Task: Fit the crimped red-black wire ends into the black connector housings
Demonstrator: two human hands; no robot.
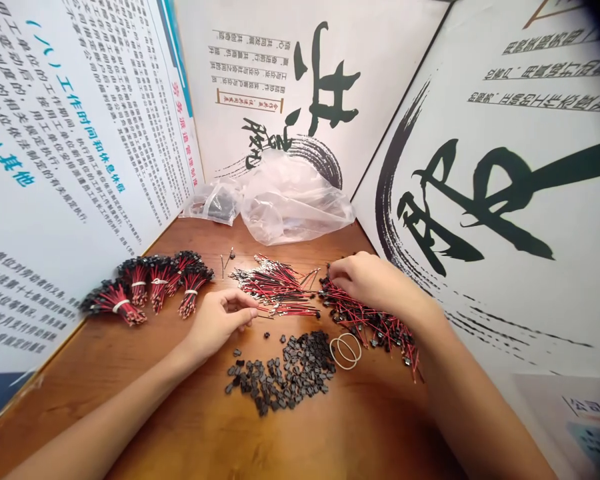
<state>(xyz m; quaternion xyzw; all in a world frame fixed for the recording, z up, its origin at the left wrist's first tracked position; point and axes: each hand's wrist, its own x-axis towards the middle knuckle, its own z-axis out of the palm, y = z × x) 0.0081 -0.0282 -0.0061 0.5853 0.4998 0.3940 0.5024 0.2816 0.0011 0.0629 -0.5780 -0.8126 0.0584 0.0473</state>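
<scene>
My left hand [230, 312] is closed in a pinch, with thin red and black wires [266, 311] at its fingertips. Just beyond it lies a loose pile of short red and black wires [275, 283] with shiny metal ends. My right hand [363, 277] is over a heap of red and black wires with black connectors [367, 317]. Its fingers curl downward, and whatever is between their tips is hidden. In front of both hands, many small black connector housings [290, 370] are scattered on the brown table [180, 413].
At the left stand several wire bundles [123, 303] tied with pale bands. Two cream rubber bands [346, 351] lie right of the housings. A clear plastic bag [295, 207] and a smaller bag [215, 202] rest against the back panel. Printed panels [480, 120] enclose the table.
</scene>
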